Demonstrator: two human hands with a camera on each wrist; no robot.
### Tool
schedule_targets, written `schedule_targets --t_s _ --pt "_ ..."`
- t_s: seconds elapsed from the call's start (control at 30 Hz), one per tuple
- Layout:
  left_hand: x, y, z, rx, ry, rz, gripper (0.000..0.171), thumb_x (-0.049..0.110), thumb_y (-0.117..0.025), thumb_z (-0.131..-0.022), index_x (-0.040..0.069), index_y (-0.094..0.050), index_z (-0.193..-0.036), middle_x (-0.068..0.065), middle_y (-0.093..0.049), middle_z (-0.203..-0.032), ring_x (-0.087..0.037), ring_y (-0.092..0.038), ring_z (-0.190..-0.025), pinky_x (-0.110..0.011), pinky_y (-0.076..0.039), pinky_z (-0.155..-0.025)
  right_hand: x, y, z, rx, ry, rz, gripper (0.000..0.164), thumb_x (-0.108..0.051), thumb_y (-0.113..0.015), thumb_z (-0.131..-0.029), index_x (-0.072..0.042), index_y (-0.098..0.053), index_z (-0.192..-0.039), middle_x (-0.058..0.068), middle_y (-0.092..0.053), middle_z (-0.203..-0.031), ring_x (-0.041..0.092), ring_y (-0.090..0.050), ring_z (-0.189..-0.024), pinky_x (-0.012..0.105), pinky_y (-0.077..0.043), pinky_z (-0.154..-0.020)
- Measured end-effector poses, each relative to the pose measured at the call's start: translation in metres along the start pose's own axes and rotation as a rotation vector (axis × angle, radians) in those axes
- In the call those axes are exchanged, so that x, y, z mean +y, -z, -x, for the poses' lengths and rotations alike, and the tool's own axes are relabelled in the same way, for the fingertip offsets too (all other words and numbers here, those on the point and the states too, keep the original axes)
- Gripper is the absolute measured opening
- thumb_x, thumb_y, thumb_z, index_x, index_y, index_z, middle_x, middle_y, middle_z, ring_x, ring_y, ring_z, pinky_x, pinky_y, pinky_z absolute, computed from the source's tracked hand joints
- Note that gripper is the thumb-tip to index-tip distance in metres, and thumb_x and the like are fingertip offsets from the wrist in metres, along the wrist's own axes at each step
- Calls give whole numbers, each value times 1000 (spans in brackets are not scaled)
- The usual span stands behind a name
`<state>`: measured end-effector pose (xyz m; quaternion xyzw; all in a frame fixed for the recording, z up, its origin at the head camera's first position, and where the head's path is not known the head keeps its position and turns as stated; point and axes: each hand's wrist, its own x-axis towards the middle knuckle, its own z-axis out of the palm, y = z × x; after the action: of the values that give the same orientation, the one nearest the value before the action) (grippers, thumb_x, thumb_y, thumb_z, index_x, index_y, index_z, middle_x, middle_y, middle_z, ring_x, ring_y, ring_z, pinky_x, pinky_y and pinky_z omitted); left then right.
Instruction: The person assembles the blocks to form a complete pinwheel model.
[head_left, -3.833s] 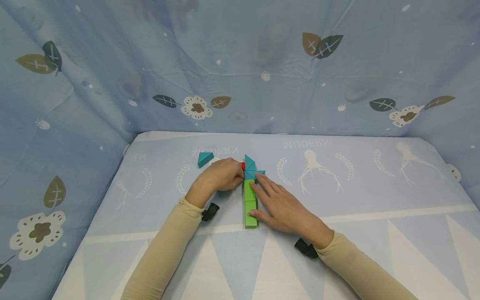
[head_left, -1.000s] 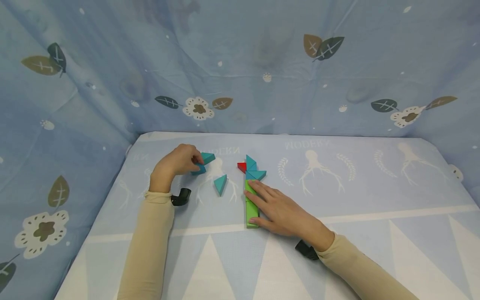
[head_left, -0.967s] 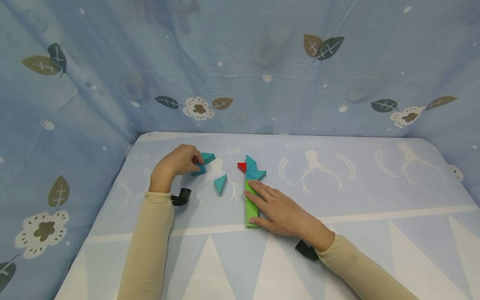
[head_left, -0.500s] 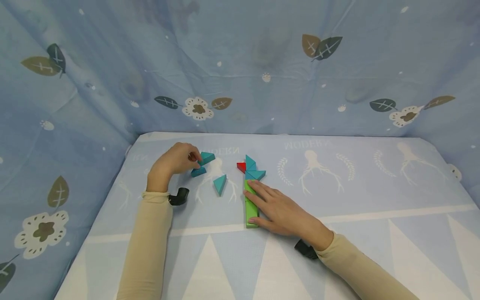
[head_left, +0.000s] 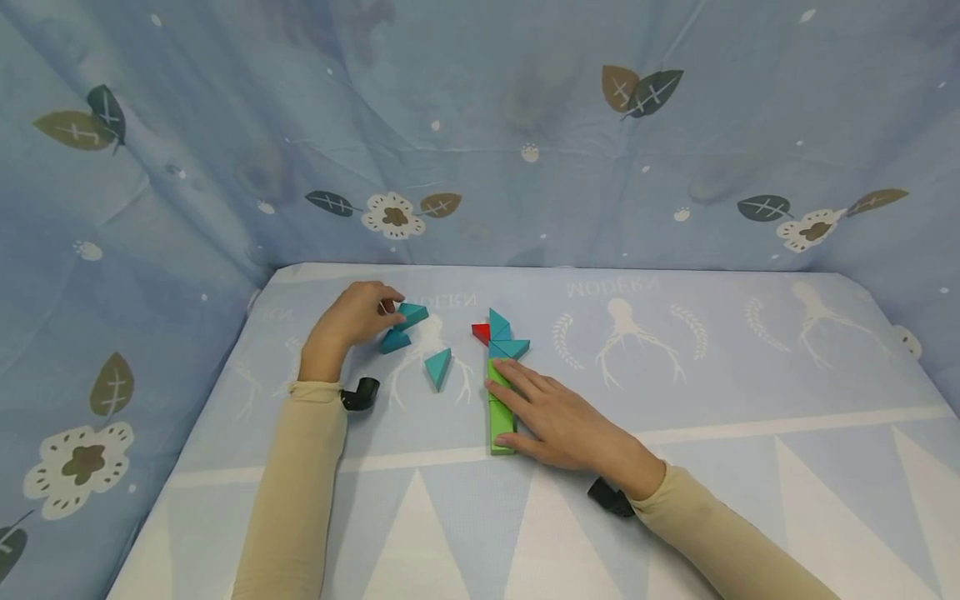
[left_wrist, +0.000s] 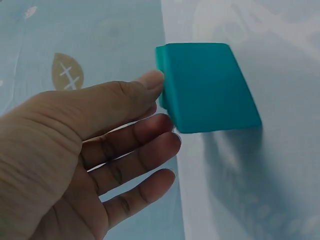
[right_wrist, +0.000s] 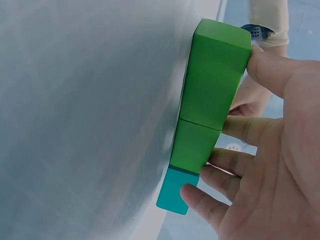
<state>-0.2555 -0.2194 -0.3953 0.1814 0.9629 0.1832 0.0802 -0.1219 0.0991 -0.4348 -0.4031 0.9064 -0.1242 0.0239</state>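
My left hand (head_left: pixel 352 315) is at the far left group of blocks, thumb and fingertips at the left end of a teal triangular block (head_left: pixel 412 315). In the left wrist view the thumb tip presses the edge of this teal block (left_wrist: pixel 212 87), with the other fingers loosely bent below. A darker teal triangular block (head_left: pixel 394 341) lies just in front of it. My right hand (head_left: pixel 558 417) rests with extended fingers along the right side of a row of green blocks (head_left: pixel 501 421). In the right wrist view its fingertips touch the green blocks (right_wrist: pixel 210 82) and reach a teal block (right_wrist: pixel 175 192).
Beyond the green row, teal triangular blocks (head_left: pixel 510 348) and a red triangular block (head_left: pixel 481 332) adjoin it. Another teal triangular block (head_left: pixel 438 368) lies alone between the hands. A patterned cloth covers the table (head_left: pixel 712 350), and a blue curtain (head_left: pixel 480 150) hangs behind.
Since the earliest frame, my left hand has left the red block and moved left to the loose teal blocks. Lately its fingers shifted from the darker block to the one behind. The right hand stays put.
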Motion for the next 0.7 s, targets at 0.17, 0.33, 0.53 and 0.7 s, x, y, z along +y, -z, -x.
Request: schedule_targets --t_s 0.17,0.33,0.53,0.7 --pt "1 -4 -1 3 13 32 34 13 -69 -92 -1 -66 -122 -16 -69 -103 -27 -62 -93 -42 -51 -83 0 1 0 0 2 -2 71 -51 -54 -97 -11 -35 -152 11 -22 -162 28 -25 -149 48 -38 -112" --pt "8 -8 -3 -6 -5 73 32 11 -69 -91 2 -68 -121 -15 -70 -104 -26 -62 -92 -41 -51 -83 0 1 0 -12 -8 -3 71 -52 -53 -97 -12 -34 -153 10 -20 -163 27 -24 -149 47 -37 -112" --pt "15 -11 -4 -27 -62 96 31 11 -71 -89 3 -70 -120 -13 -70 -104 -25 -63 -93 -40 -53 -83 0 1 0 -17 -13 -3 71 -52 -52 -97 -13 -33 -153 9 -20 -163 27 -23 -150 47 -37 -113" --pt "15 -11 -4 -32 -49 105 33 12 -72 -89 3 -69 -120 -13 -70 -102 -25 -63 -92 -40 -53 -84 1 0 0 -20 -17 -10 71 -52 -52 -97 -13 -33 -153 9 -20 -163 27 -23 -150 47 -36 -113"
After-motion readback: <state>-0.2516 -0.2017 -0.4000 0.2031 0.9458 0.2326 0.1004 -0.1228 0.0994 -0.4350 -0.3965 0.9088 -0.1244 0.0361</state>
